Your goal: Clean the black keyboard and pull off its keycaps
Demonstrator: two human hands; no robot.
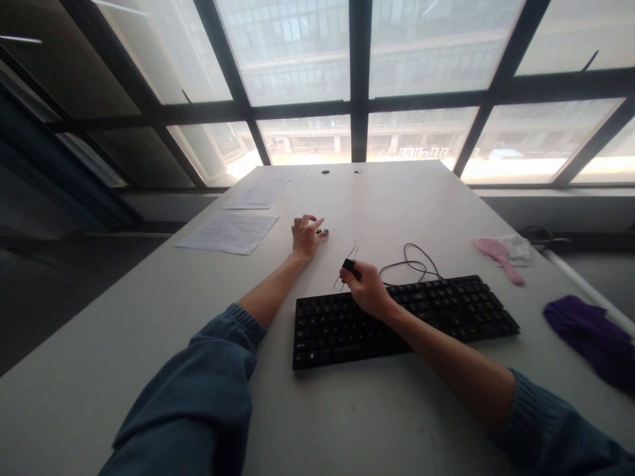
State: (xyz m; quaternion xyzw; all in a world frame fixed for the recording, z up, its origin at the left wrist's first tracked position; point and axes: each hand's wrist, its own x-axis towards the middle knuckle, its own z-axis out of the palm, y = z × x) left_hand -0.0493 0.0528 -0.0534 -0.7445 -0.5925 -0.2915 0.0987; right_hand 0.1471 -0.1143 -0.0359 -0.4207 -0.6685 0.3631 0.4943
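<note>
blue sleeves pushed up on both forearms at the near edge. black keyboard [446, 311] lies flat on the white surface [149, 317], and the right wrist rests across its top-left keys. right hand [370, 291] is closed, fingers pinched narrow on a small black clip [349, 266] held just off the keyboard's far edge; thin wire loops [353, 250] stick out beyond it, probably the clip's handles, too thin to be sure. purple cloth [585, 330] is bunched at the right edge, well apart. a thin black cable [414, 261] loops behind the keyboard. further out, left hand [305, 237] sits palm down, fingers loosely curled and spread, gripping nothing, index tip at the small black pieces [322, 231] lying on the surface. so far as it shows: one clip is up in the right hand, the black pieces are not picked up. pink brush [499, 256] lies to the right, just beside a clear plastic bag [518, 246], the only container, contents not readable. printed sheets [228, 231] lie far left, window frames beyond.
</note>
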